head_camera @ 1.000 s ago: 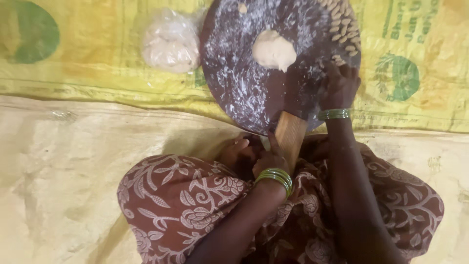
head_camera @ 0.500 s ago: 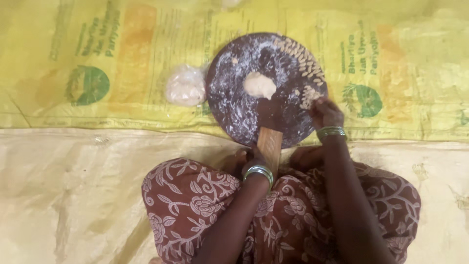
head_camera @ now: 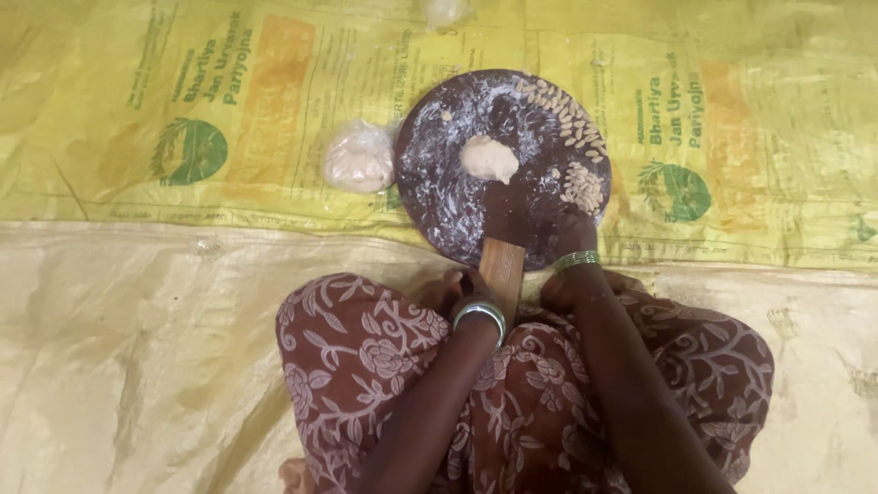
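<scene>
Floor covering: yellow printed sacking (head_camera: 274, 110) is spread at the far side, with a plain pale sheet (head_camera: 119, 348) laid nearer the person.
Bagged dough: a clear plastic bag of dough (head_camera: 359, 158) is seen just left of the board, resting on the sacking.
Board: a round dark wooden board (head_camera: 439, 183), dusted with flour, is laid on the sacking; its pale handle (head_camera: 501, 274) is pointed back toward the lap.
Left hand: the left hand (head_camera: 457, 285) is placed beside the handle near the board's near edge; most of it is hidden behind the bangled wrist, so whether its grip is closed on anything cannot be told.
Dough lump: a soft pale dough lump (head_camera: 488, 158) is set near the board's middle, apart from both hands.
Shaped pieces: small rolled dough pieces (head_camera: 572, 123) are arranged in rows along the right rim, with a cluster lower right.
Right hand: the right hand (head_camera: 576, 236) is laid on the board's lower right edge, fingers curled down, nothing visibly held.
Risk: the nearby cluster could be squashed or swept off the rim if the right hand were dragged across it; the board could be tipped by weight pressed on its edge.
</scene>
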